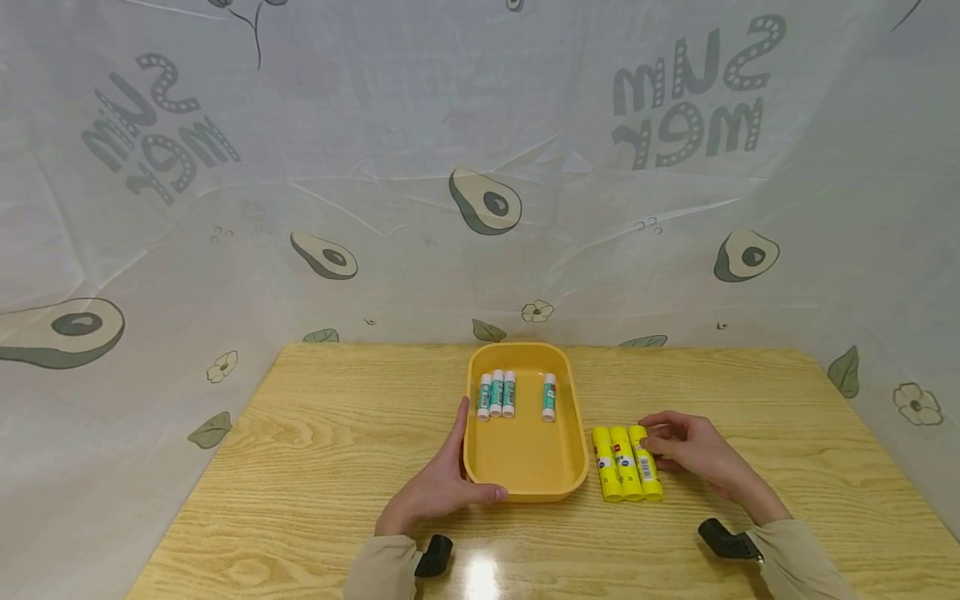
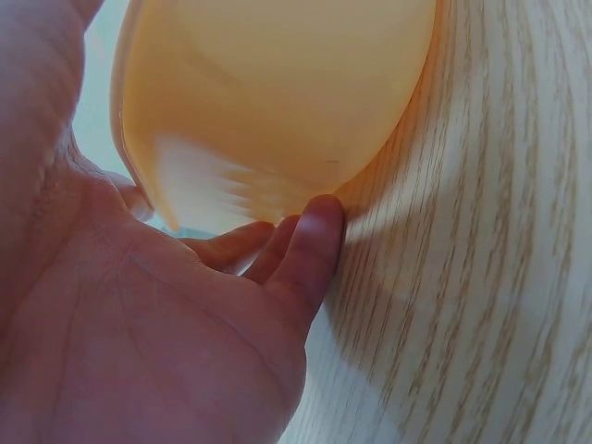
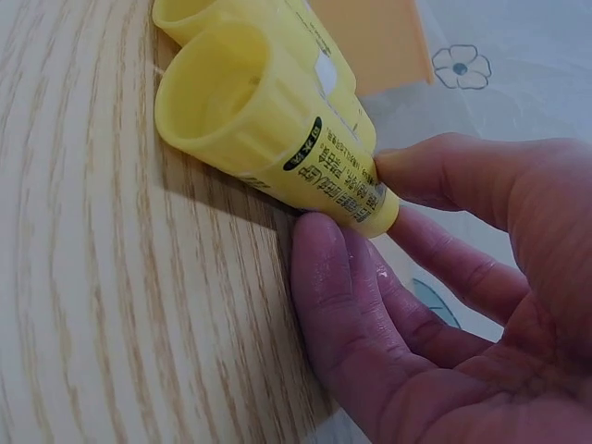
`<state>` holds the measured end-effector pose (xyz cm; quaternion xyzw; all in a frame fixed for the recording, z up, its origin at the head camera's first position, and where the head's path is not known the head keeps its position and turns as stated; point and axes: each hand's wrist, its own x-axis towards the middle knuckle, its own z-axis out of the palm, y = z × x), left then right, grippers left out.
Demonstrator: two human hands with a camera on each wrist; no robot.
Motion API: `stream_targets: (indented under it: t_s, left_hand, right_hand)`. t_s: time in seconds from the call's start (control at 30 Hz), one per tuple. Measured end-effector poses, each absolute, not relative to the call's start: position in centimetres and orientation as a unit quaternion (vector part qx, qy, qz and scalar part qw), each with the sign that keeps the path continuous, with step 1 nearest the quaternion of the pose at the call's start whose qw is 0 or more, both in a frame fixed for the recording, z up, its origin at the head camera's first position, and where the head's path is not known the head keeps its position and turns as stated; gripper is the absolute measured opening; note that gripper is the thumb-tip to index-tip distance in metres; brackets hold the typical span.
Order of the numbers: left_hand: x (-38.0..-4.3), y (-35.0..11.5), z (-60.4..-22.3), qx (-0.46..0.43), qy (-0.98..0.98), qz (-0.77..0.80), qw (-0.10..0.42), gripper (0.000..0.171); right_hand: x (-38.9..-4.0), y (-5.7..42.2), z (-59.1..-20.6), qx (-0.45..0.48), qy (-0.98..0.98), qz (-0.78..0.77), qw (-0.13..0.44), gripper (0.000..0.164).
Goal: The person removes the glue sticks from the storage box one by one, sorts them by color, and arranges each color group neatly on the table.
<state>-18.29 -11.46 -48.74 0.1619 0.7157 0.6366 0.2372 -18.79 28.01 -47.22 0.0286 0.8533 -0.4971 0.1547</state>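
Observation:
My left hand (image 1: 438, 492) holds a yellow-orange plastic tray (image 1: 522, 495) at its near left corner, thumb along the near rim and fingers along the left side. In the left wrist view its fingertips touch the outer wall of the tray (image 2: 277, 83). Small white-and-green glue sticks (image 1: 497, 394) lie inside, three grouped at left and another glue stick (image 1: 549, 397) apart at right. Right of the tray, three yellow glue sticks (image 1: 622, 463) lie side by side. My right hand (image 1: 693, 450) pinches the rightmost yellow glue stick (image 3: 296, 148) near its far end.
The wooden table (image 1: 337, 417) reaches back to a white hanging sheet (image 1: 405, 125) printed with avocados and flowers. Black wrist mounts, one at the left sleeve (image 1: 433, 556) and one at the right sleeve (image 1: 727, 542), sit just above the table.

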Motion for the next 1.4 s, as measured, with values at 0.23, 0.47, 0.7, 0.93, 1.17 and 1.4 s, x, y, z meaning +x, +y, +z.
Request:
stream_targets:
  t_s: [0.23,0.47,0.7,0.93,1.17,1.4]
  left_hand:
    - [-18.3,-11.5,-48.8,0.162,0.718,0.634,0.235,0.137]
    - [-18.2,-11.4,-48.8,0.162,0.724,0.628,0.234,0.136]
    - [-18.2,-11.4,-48.7,0.161,0.723,0.629,0.238,0.135]
    - [-18.3,-11.4,-48.7,0.168,0.724,0.627,0.233,0.136]
    - [-18.4,-11.4,-48.7,0.171,0.717,0.633,0.238,0.135]
    - [-18.3,-11.5,-48.7,0.167,0.724,0.626,0.237,0.134]
  right_hand:
    - [-18.8,28.0,-47.3,0.031,0.854,-0.496,0.156,0.048]
    - [-18.8,27.9,-47.3,0.031,0.854,-0.496,0.156,0.049]
    - [-18.7,28.1,-47.2,0.031,0.846,-0.508,0.158,0.05]
    - [-18.7,28.1,-47.1,0.04,0.847,-0.508,0.15,0.049]
    - [-18.5,28.3,-46.7,0.044,0.851,-0.508,0.129,0.048]
    - [-18.8,28.4,-46.3,0.034,0.858,-0.506,0.08,0.048]
